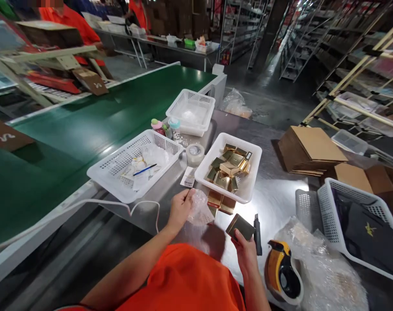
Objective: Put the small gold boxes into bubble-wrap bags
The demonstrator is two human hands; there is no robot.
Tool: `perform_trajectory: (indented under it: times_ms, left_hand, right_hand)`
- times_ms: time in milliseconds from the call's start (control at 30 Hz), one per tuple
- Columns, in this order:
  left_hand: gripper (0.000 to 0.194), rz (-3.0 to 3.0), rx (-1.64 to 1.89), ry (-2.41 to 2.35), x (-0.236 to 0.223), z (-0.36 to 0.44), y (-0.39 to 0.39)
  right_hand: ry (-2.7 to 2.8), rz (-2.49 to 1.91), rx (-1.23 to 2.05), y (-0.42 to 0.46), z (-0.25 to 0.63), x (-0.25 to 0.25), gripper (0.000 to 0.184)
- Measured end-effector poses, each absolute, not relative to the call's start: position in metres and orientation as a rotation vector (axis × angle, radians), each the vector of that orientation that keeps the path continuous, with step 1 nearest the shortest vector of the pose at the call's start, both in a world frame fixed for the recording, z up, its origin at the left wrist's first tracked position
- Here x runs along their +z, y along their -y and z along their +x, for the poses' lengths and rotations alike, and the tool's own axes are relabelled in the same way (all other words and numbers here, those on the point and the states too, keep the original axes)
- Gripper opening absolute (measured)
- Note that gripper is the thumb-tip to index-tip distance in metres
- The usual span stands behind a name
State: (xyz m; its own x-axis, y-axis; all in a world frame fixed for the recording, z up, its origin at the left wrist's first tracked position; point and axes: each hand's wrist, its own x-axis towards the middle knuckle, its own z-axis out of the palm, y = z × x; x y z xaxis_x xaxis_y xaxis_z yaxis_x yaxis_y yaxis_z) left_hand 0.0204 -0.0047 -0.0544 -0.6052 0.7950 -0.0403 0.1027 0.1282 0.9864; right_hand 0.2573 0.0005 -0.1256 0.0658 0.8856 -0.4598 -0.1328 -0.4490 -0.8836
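Note:
My left hand [179, 210] pinches the edge of a clear bubble wrap bag [200, 209], which hangs out to the right of my fingers. In my right hand [245, 249] is a small dark box [240, 226] with a gold edge, the thumb lying across its face. Just beyond both hands stands a white basket [255, 172] with a heap of gold boxes [229, 166] in it. A few more gold boxes [227, 204] lie on the metal table against the basket's near side. Close to my right hand lies a black box cutter [257, 235].
A yellow tape dispenser [276, 263] and crumpled bubble wrap [332, 276] are at the right, near a basket [329, 216] of dark bags. Flat cardboard [319, 149] is stacked behind. At the left, a basket [107, 175] with a blue pen borders the green conveyor [86, 125].

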Motion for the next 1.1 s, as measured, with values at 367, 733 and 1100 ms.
perform_trajectory:
  times_ms: [367,733,1100]
  left_hand:
    - [0.046,1.36,1.069,-2.081,-0.032,0.065,0.007]
    - [0.037,1.413,1.048,-1.729,-0.032,0.074,0.004]
    - [0.049,1.633,0.891,-1.706,-0.044,0.075,0.029]
  right_hand:
    - [1.208,-0.979,1.377,0.039,0.227,-0.057,0.05]
    - [1.888,-1.006,0.833,0.039,0.248,-0.078,0.034]
    - [1.577,-1.467,0.76,0.042,0.249,-0.079,0.032]
